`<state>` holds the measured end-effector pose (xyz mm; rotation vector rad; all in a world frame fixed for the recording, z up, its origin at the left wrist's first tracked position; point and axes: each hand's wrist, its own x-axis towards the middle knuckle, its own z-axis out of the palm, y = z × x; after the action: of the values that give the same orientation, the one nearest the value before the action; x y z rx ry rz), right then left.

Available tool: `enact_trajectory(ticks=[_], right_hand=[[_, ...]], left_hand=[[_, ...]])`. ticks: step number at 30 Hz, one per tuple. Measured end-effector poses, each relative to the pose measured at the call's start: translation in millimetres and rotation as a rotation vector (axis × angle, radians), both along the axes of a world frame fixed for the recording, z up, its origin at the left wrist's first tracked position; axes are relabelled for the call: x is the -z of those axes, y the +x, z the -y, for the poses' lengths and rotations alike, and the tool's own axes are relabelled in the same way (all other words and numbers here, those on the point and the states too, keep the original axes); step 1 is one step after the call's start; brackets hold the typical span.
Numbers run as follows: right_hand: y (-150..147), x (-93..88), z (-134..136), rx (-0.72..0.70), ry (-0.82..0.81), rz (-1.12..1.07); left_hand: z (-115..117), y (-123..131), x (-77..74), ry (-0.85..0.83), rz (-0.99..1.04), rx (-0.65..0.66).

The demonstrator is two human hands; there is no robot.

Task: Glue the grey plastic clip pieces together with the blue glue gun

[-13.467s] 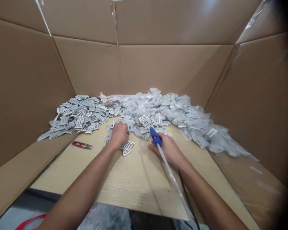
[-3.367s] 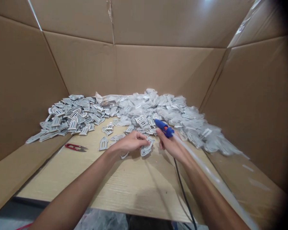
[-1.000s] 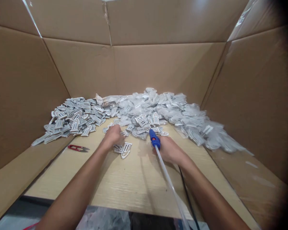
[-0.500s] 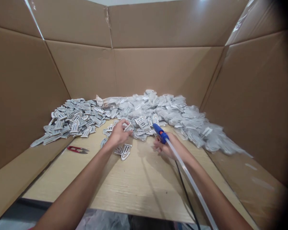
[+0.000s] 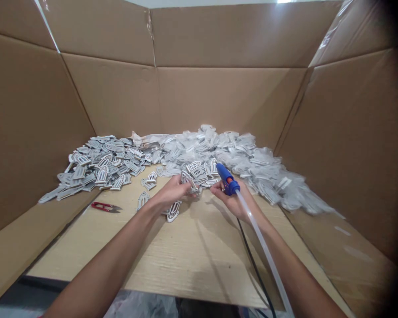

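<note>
My left hand [image 5: 175, 190] is closed around a small grey-and-white arched window piece [image 5: 188, 179], tilted up between thumb and fingers. To its right, my right hand [image 5: 231, 196] grips a blue hot glue gun [image 5: 227, 177] whose nozzle points up and to the left, apart from the piece. A long clear glue stick [image 5: 257, 232] runs out of the gun's back along my right forearm. Several loose arched pieces lie near my left wrist, one of them [image 5: 174, 212] just below it. More pieces sit just beyond my fingers.
A heap of bare arched pieces [image 5: 101, 161] lies at the back left. Plastic-wrapped ones [image 5: 248, 159] are piled along the back and right. Red thread snips [image 5: 105, 207] rest on the wooden table [image 5: 172, 265]. A black cord [image 5: 252, 256] trails toward me. Cardboard walls [image 5: 232, 97] enclose the table.
My left hand has moved right with the window piece, which now stands more upright. My right hand and the glue gun have shifted slightly right.
</note>
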<state>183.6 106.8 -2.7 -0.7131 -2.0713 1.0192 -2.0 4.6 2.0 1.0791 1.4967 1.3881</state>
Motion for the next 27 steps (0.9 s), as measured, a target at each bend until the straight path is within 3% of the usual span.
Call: enact_trajectory(ticks=[3,5,10,16,27], right_hand=[[-1,1.7,2,-0.022,0.001,-0.042],[0,2.1,3,-0.030,-0.005,-0.056],[2,1.2,5,-0.047,0.022,-0.066],[3,0.8,9,-0.100,0.123,-0.049],[6,2.6,8,-0.010,0.345,0.055]], left_hand=[[-3,4,3.7,0.002,0.185,0.034],[-4,4,8.1,-0.014,0.205,0.055],[-6,1,17.3,-0.047,0.123,0.148],[-1,8,15.4,-0.046,0.012,0.307],[-1,10,14.2,-0.012,-0.019,0.395]])
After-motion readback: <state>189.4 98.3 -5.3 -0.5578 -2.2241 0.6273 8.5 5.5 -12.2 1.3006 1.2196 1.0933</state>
